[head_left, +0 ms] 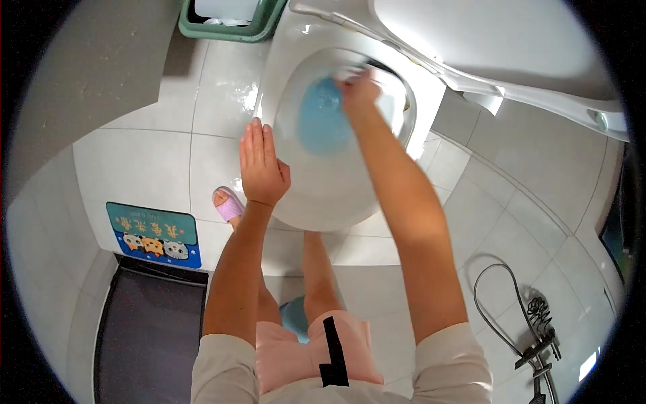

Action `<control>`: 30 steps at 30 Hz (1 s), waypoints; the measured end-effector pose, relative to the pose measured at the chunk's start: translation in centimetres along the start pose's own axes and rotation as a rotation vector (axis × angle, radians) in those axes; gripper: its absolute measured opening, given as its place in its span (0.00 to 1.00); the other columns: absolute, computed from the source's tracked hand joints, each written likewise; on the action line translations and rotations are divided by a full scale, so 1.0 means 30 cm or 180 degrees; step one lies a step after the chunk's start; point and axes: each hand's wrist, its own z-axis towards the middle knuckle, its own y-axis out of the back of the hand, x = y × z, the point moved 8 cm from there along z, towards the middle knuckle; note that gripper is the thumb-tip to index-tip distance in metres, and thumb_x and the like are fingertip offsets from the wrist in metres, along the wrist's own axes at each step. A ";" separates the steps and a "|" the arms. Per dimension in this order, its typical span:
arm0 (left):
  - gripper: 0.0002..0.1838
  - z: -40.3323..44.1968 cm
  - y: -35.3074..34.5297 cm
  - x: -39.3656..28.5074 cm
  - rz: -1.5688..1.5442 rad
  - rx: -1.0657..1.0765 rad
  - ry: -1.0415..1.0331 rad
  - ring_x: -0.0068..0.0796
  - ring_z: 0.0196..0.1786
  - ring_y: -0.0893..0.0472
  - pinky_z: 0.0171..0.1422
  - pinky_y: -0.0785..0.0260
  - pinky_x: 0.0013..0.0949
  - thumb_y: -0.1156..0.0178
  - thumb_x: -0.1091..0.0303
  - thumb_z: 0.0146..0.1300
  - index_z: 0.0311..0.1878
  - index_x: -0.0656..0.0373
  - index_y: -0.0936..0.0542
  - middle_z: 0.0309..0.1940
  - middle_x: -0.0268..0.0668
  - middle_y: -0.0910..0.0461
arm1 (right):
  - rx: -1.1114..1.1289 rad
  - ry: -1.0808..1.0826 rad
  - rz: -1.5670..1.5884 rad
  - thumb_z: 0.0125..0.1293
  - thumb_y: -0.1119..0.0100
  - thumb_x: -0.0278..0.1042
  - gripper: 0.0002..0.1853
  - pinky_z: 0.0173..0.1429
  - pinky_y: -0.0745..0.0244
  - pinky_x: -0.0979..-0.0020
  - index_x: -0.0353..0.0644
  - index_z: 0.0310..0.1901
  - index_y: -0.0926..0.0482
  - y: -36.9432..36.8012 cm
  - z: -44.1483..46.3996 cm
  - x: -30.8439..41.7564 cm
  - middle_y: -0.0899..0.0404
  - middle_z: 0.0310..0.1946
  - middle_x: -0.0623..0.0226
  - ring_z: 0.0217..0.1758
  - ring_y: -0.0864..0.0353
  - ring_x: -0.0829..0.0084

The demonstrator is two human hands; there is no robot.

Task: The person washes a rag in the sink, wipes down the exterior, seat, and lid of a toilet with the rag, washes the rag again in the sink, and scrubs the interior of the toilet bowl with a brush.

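Observation:
A white toilet [330,195] stands in front of me, with blue water [323,121] in its bowl. My left hand [262,165] is at the left edge of the rim, fingers stretched out straight and side by side, with nothing in it. Over the far right part of the bowl, my right hand [361,89] is closed and slightly smeared by motion. Something whitish shows at its fingers, but its kind is too blurred to tell. The raised white lid [484,34] is beyond the bowl, at the upper right.
A green bin [229,32] stands beyond the toilet on the left. On the tiled floor lies a blue mat [155,232] with cartoon animals, near a foot in a pink slipper [229,204]. A dark mat [151,330] lies lower left. A shower hose [498,266] hangs at right.

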 end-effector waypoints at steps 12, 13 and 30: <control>0.42 -0.001 0.000 -0.001 0.0102 0.0038 0.0023 0.61 0.75 0.47 0.77 0.53 0.56 0.49 0.79 0.46 0.71 0.71 0.45 0.73 0.59 0.48 | 0.0615 0.0193 -0.2207 0.74 0.52 0.44 0.18 0.29 0.24 0.65 0.34 0.41 0.28 -0.022 -0.055 -0.132 0.20 0.30 0.53 0.31 0.19 0.63; 0.43 -0.001 0.002 -0.004 0.0099 0.0012 -0.0014 0.61 0.75 0.46 0.77 0.53 0.56 0.50 0.79 0.46 0.71 0.71 0.45 0.73 0.59 0.47 | 0.0275 -0.0057 -0.1468 0.75 0.53 0.45 0.18 0.33 0.21 0.64 0.35 0.39 0.27 0.014 -0.034 -0.040 0.21 0.35 0.51 0.35 0.19 0.63; 0.42 0.006 -0.001 -0.013 0.0139 0.0033 0.0010 0.61 0.75 0.46 0.77 0.54 0.55 0.49 0.79 0.46 0.71 0.71 0.44 0.73 0.59 0.47 | -0.0397 0.0583 -0.0572 0.70 0.45 0.38 0.14 0.21 0.30 0.67 0.32 0.39 0.31 0.139 -0.006 -0.045 0.24 0.27 0.57 0.25 0.20 0.67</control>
